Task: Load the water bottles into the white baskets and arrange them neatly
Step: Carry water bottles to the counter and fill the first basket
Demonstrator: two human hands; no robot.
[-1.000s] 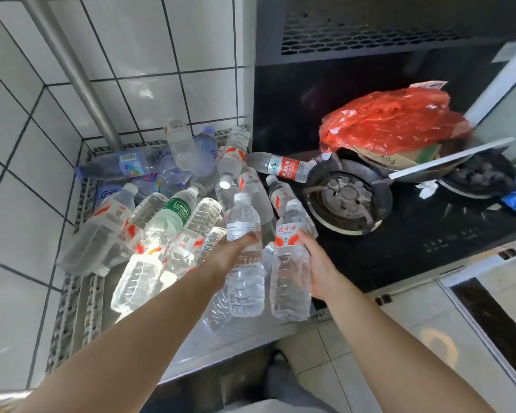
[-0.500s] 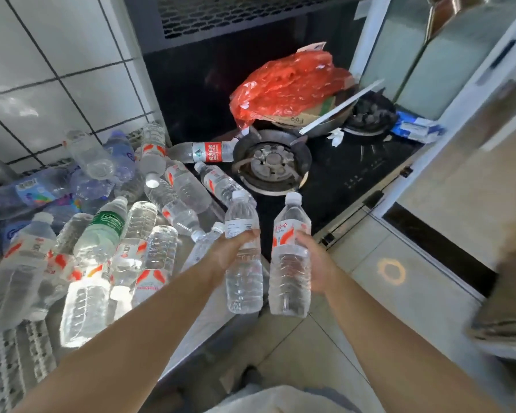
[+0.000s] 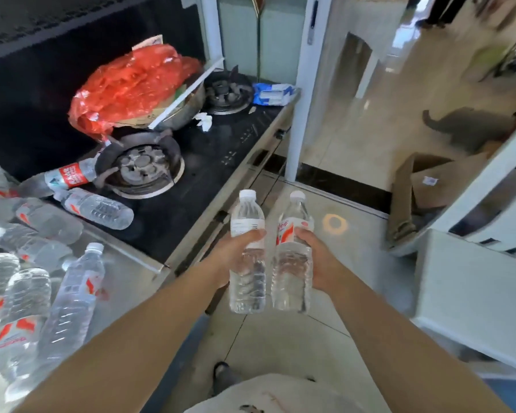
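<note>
Two water bottles were held upright over the floor, clear of the tabletop (image 3: 131,272) edge. The white-labelled bottle (image 3: 247,251) was gripped by the left hand (image 3: 233,257), whose fingers (image 3: 251,235) were curled round its label band from the left side; the red-labelled bottle (image 3: 292,254) was gripped by the right hand (image 3: 319,260), whose fingers (image 3: 303,235) were wrapped round its waist from the right. Both long axes were kept near vertical, caps up, and the two bottles were set just beside each other, nearly touching, between the two hands.

No white basket could be made out with certainty. A pale boxy form (image 3: 471,281) was seen low on the right, beyond the right hand, and whether it was a basket could not be told. If it was, the coming move was judged to turn on that direction: the target lay to the right and slightly below the bottles, so the right hand was the nearer, and the left would have to cross further.

Both forearms were stretched forward and converging, wrists roughly level, palms turned inward toward each other. The grips were taken at mid-body, leaving the bases free, which was judged to suit lowering each bottle base first.

More bottles were left lying on their sides in a loose pile (image 3: 36,296) on the tabletop at the left, so the loading was judged far from finished
</note>
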